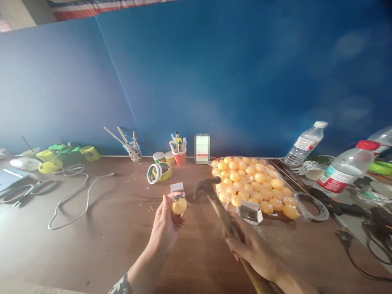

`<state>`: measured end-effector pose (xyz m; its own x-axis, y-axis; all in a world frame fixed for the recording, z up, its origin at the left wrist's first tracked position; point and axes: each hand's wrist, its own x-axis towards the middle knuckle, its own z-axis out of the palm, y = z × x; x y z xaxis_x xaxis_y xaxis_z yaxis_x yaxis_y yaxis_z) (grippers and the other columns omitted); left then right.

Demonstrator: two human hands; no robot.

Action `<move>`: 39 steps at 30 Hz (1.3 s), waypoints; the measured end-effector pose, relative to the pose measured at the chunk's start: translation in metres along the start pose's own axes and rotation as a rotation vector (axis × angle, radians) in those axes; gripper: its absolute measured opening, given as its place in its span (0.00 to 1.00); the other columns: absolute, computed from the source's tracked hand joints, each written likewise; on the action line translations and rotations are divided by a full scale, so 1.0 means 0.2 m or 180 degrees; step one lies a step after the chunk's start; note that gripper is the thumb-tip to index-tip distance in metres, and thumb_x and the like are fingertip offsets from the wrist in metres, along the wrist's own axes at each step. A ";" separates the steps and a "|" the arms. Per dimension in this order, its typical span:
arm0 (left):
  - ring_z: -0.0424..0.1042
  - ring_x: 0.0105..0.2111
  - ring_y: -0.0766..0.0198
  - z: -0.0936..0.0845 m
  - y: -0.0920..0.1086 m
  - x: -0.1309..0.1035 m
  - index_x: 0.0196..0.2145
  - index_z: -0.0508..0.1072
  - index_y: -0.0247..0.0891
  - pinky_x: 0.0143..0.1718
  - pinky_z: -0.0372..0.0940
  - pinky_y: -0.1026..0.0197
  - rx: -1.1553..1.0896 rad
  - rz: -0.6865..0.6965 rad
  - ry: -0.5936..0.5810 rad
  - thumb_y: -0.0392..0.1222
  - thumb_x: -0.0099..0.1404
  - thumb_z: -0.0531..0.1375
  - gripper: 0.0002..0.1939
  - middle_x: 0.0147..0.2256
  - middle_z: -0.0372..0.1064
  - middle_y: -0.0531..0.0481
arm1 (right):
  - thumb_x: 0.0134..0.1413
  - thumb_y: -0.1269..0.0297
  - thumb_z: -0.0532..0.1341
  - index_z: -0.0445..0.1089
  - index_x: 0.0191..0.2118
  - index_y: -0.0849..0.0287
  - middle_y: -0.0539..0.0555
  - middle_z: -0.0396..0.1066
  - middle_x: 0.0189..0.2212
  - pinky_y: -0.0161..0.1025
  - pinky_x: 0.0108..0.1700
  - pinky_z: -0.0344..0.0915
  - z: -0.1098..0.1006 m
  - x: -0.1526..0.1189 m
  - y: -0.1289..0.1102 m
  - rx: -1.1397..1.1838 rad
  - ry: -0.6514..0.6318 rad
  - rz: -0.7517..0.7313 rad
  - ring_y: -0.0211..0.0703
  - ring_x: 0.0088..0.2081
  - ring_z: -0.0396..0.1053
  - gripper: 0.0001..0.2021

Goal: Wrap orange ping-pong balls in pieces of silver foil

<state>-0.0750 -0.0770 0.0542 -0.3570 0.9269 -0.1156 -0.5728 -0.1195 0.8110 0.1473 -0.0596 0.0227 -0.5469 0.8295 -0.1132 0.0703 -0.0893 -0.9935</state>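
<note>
Left hand [165, 224] gripping yellow ball [179, 206] over surface [122, 253], dark piece on top. Right hand [254, 249] clamping hammer [222, 213] by handle, apart from left. Any tapping probably needing ball braced, fingertips clear, light controlled swing.

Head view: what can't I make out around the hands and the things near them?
- Head view: left hand, its finger contacts behind the ball, hidden by it.
- Head view: hammer, handle's end, cut off by the bottom edge.
- Head view: dark pieces in the open box, too small.
- Head view: card, its print, pixelated.
</note>
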 end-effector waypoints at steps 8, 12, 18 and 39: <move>0.71 0.28 0.69 0.00 -0.14 0.15 0.44 0.75 0.36 0.32 0.66 0.66 0.0026 -0.0040 -0.0097 0.47 0.53 0.69 0.22 0.34 0.75 0.46 | 0.58 0.50 0.57 0.58 0.54 0.51 0.49 0.65 0.29 0.33 0.19 0.62 -0.06 -0.13 -0.09 0.0619 0.0391 0.0010 0.32 0.18 0.58 0.21; 0.71 0.29 0.69 0.06 -0.19 0.19 0.46 0.74 0.38 0.37 0.65 0.63 0.0246 -0.0178 -0.0399 0.41 0.51 0.71 0.23 0.34 0.73 0.49 | 0.53 0.45 0.61 0.63 0.47 0.51 0.45 0.60 0.27 0.30 0.16 0.56 -0.05 -0.15 -0.14 0.1172 0.0273 0.0095 0.27 0.15 0.52 0.21; 0.72 0.33 0.65 0.14 -0.20 0.27 0.50 0.71 0.39 0.39 0.67 0.59 0.0746 -0.0058 -0.0674 0.43 0.54 0.68 0.26 0.35 0.73 0.49 | 0.52 0.47 0.62 0.60 0.52 0.52 0.43 0.59 0.20 0.34 0.21 0.60 -0.13 -0.13 -0.14 0.0311 0.0894 0.0056 0.33 0.17 0.57 0.25; 0.74 0.42 0.61 0.11 -0.34 0.28 0.44 0.74 0.38 0.46 0.65 0.60 0.0329 -0.0021 -0.0964 0.36 0.51 0.70 0.21 0.40 0.77 0.46 | 0.58 0.46 0.55 0.63 0.40 0.55 0.44 0.58 0.18 0.34 0.24 0.62 -0.04 -0.16 -0.21 -0.0811 0.0954 0.0327 0.35 0.19 0.57 0.17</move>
<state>-0.0394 -0.0094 0.0056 -0.1087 0.9932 0.0425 -0.4909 -0.0908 0.8665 0.1676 -0.0778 0.0681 -0.2614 0.9507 -0.1666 0.3371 -0.0718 -0.9387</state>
